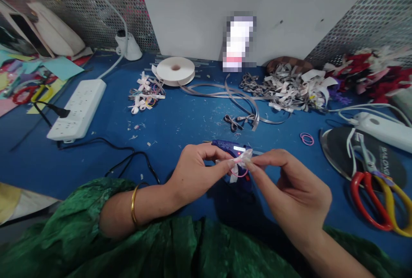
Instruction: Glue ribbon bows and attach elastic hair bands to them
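Between my two hands is a small white ribbon bow [246,158] with a thin pink elastic hair tie [238,175] looped at it. My left hand [196,170] pinches the bow's left side between thumb and forefinger. From the other side, my right hand [289,188] pinches the right end of the ribbon with thumb and fingertips. Just behind the fingers lies a blue glue gun [222,144] with a small red light, partly hidden by my hands. Fingertips cover part of the bow.
Finished-looking bows [144,91] lie beside a ribbon spool [176,70]. Grey ribbon bows [240,120] and a ribbon pile [296,87] are farther back. Pink hair ties [307,139] and scissors [373,200] lie right. A power strip [79,108] and black cord [131,151] are left.
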The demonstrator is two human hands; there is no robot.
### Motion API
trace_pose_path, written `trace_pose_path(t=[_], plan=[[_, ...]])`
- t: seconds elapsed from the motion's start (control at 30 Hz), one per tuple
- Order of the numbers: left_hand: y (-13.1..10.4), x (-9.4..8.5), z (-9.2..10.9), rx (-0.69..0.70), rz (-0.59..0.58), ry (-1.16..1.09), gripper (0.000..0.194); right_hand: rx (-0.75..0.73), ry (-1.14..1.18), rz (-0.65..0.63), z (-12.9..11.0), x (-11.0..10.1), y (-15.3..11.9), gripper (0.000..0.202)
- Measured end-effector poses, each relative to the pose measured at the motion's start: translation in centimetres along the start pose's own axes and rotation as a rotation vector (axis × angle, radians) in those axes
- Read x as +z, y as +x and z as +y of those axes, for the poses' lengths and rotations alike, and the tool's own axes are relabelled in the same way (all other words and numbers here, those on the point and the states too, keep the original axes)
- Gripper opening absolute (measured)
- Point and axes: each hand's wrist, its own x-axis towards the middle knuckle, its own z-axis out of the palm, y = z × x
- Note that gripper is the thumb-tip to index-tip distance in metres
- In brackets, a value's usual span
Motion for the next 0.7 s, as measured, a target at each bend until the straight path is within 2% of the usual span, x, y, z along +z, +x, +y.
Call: trace_pose_path(t=[0.17, 0.27, 0.4, 0.53, 0.7], plan=[[0.0, 0.0, 0.1, 0.037, -0.008, 0.028, 0.017, -0.030, -0.025, -0.063, 0.1, 0.1, 0.1, 0.012], [0.0, 0.0, 0.1, 0.056, 0.004, 0.028, 0.016, 0.049, 0.121, -0.025, 0.0, 0.0, 0.3, 0.012], [0.0, -0.1, 0.0, 0.006, 0.014, 0.018, 0.014, 0.168, 0.292, 0.070, 0.0, -0.4, 0.5, 0.011], [-0.1, -0.1, 0.0, -0.009, 0.013, -0.002, 0.014, 0.225, 0.330, 0.132, 0.3, -0.5, 0.7, 0.009], [0.0, -0.1, 0.1, 0.002, 0.030, -0.024, 0.012, 0.278, 0.373, 0.134, 0.5, -0.5, 1.0, 0.008]])
